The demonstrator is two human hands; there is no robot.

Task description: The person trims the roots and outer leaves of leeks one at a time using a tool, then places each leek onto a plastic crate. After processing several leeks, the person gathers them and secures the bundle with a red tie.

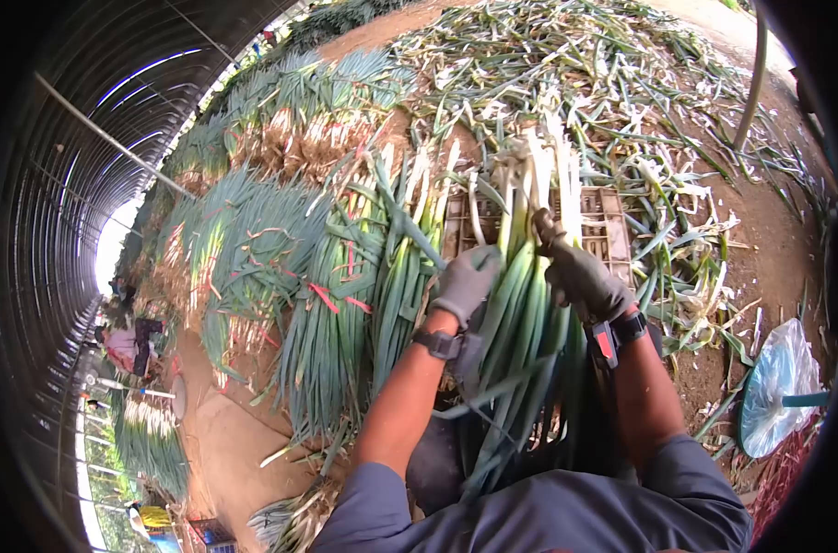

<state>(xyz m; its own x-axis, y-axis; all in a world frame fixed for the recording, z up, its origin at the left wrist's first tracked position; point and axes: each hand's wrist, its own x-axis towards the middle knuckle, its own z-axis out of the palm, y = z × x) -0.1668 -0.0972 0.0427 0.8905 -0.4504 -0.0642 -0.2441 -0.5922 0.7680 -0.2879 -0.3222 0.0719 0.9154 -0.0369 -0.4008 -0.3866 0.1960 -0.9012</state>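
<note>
Nearest, the onions' green ends hang toward the person, soft and floppy, likely easy to crease. Beyond them, the left grip curls at the bunch's left edge and the right grip bends at its right; I cannot tell whether either closes on a stalk. The pale shanks, reaching far over the crate, look stiffer, perhaps slick; each stalk should be light. Best hold: where green meets white. Left lie tied bundles; farthest, loose scraps.
</note>
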